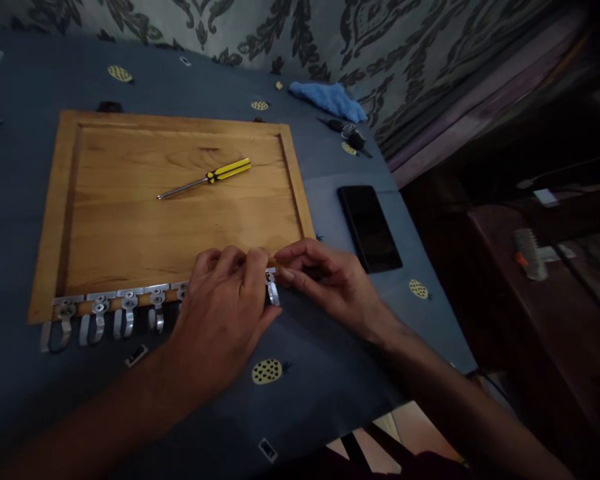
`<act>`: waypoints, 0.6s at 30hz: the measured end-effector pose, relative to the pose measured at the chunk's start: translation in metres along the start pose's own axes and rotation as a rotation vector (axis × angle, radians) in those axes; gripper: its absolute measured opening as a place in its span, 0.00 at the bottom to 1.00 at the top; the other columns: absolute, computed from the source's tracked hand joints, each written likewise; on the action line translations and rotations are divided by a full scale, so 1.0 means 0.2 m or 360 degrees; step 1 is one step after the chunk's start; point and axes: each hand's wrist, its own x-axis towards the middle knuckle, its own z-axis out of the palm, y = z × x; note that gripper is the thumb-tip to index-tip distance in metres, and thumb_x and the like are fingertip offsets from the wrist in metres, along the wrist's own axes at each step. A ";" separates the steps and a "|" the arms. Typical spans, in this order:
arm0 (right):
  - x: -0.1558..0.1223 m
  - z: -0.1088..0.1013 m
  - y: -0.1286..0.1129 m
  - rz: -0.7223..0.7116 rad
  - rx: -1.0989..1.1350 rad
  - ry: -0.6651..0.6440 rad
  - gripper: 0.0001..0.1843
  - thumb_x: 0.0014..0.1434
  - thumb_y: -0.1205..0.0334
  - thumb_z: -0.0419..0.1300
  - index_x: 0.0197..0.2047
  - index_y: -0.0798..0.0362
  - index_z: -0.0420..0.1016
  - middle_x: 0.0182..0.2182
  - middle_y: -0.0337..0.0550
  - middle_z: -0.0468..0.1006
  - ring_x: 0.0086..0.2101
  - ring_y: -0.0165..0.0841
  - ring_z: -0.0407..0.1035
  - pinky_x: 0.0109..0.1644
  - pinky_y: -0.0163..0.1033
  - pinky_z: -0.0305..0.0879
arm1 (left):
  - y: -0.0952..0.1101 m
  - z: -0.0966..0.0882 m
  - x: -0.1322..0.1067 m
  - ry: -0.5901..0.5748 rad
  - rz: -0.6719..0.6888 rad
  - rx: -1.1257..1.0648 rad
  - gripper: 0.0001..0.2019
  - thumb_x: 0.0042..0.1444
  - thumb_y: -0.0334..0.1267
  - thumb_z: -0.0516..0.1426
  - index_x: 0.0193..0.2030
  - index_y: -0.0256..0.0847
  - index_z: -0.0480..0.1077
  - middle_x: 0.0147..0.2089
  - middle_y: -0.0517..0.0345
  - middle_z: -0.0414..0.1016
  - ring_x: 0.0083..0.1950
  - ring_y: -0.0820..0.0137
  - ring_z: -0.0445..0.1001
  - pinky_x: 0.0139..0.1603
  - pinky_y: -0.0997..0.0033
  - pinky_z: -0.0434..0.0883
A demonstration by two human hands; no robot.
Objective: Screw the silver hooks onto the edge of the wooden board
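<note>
A framed wooden board [180, 220] lies on the table, with a row of metal hooks forming a hook rail [129, 298] along its near edge. My left hand [225, 307] is closed over the right part of this rail, fingers on top and thumb below, hiding several hooks. One metal hook [273, 290] shows just beside its thumb. At the rail's right end my right hand [333, 283] has thumb and forefinger nearly together in a pinch; whatever is between them is too small to make out. A yellow and black screwdriver [207, 177] rests on the board, its tip pointing left.
Right of the board lies a black phone [370, 228]. Farther back are a blue cloth [329, 99] and a dark object like a watch or keys [350, 135]. The patterned blue tablecloth [320, 400] ends at the right, beside a dark reddish surface holding a brush [530, 253].
</note>
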 end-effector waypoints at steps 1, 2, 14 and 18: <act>-0.01 0.00 0.00 -0.0062 -0.0090 0.0022 0.08 0.64 0.59 0.64 0.46 0.53 0.77 0.31 0.39 0.80 0.32 0.30 0.75 0.37 0.34 0.70 | 0.00 0.00 0.00 0.0001 -0.0002 0.0000 0.22 0.54 0.35 0.67 0.48 0.42 0.59 0.42 0.54 0.76 0.46 0.58 0.73 0.48 0.58 0.69; -0.03 0.01 0.01 -0.0147 -0.0187 0.0039 0.07 0.64 0.61 0.64 0.45 0.53 0.77 0.32 0.40 0.81 0.33 0.30 0.76 0.37 0.35 0.71 | 0.00 0.00 0.00 -0.0003 0.0000 -0.0002 0.22 0.54 0.35 0.67 0.48 0.42 0.59 0.42 0.53 0.76 0.46 0.58 0.73 0.48 0.58 0.69; -0.07 0.06 0.08 -0.0793 -0.0650 0.0220 0.05 0.67 0.68 0.60 0.45 0.54 0.77 0.33 0.42 0.81 0.35 0.32 0.75 0.39 0.38 0.72 | 0.00 -0.01 -0.01 -0.0029 -0.0002 -0.0016 0.19 0.56 0.34 0.65 0.46 0.43 0.58 0.42 0.53 0.77 0.46 0.57 0.73 0.47 0.57 0.68; -0.07 0.07 0.08 -0.0818 -0.0699 0.0227 0.09 0.68 0.68 0.58 0.50 0.54 0.76 0.35 0.43 0.82 0.36 0.33 0.75 0.41 0.40 0.74 | 0.01 -0.01 0.00 -0.0053 -0.0020 -0.0004 0.18 0.56 0.35 0.65 0.45 0.44 0.58 0.43 0.53 0.77 0.46 0.56 0.73 0.48 0.56 0.68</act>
